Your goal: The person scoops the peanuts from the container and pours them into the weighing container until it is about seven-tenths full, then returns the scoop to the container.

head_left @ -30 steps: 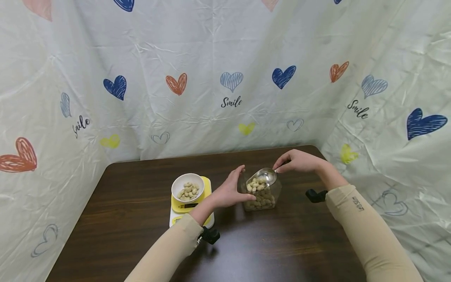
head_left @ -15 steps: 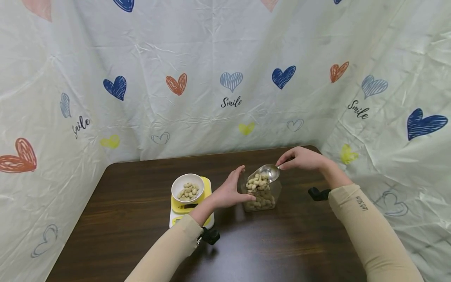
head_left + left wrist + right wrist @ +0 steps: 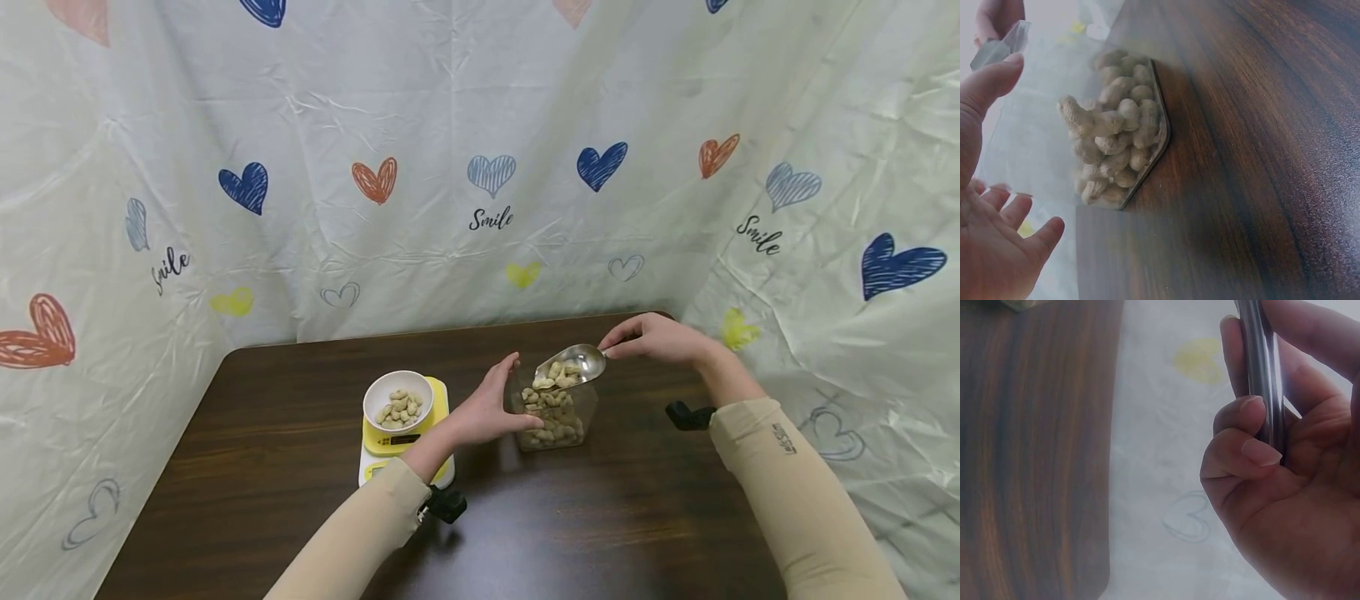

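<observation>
Right hand [image 3: 654, 340] — laden scoop [image 3: 591, 361] at edge of container [image 3: 587, 408]

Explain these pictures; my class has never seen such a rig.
No machine here: the left grip and right grip are a person's bare hands. The wide pictures come from a head camera; the close ones, from a camera on each wrist. On the brown table stand a yellow-and-white kitchen scale bearing a white bowl of peanuts, and a clear container holding more. The left grip spans that container; the right holds a metal scoop of peanuts by its handle.
</observation>
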{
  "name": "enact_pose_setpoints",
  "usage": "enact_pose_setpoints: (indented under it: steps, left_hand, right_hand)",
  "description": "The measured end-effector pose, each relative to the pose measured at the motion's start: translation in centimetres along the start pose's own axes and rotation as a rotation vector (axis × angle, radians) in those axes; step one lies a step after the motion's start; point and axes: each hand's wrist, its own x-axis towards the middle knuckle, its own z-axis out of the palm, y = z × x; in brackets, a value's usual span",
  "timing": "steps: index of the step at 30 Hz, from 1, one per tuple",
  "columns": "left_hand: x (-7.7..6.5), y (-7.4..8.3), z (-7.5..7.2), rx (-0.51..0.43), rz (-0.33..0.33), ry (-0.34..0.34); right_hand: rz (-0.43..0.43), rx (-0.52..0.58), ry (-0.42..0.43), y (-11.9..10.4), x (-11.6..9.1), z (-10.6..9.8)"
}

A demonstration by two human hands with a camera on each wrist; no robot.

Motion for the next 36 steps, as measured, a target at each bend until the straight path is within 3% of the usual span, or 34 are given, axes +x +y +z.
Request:
enact_pose_setpoints:
  steps: [8, 14, 26, 36]
  left_hand:
    - [-0.6, 0.1, -0.3, -0.013, -0.026, -0.012]
    - [-1.5, 0.2, -1.8, 0.003, 0.008, 0.038]
    - [-5.6, -0.6, -8.8, 0.054, 0.044, 0.155]
    - [-10.3, -3.9, -13.8, 0.136, -0.064, 0.212]
  right_hand:
    - [-0.021, 0.015, 0.026, -0.2, -0.2, 0.5]
    - [-0.028, 0.007, 0.071, -1.2, -0.3, 1.0]
    - [-0.02, 0.045, 0.131, -4.0, 0.3, 3.0]
    - [-0.061, 0.095, 0.109, -7.5, 1.5, 6.0]
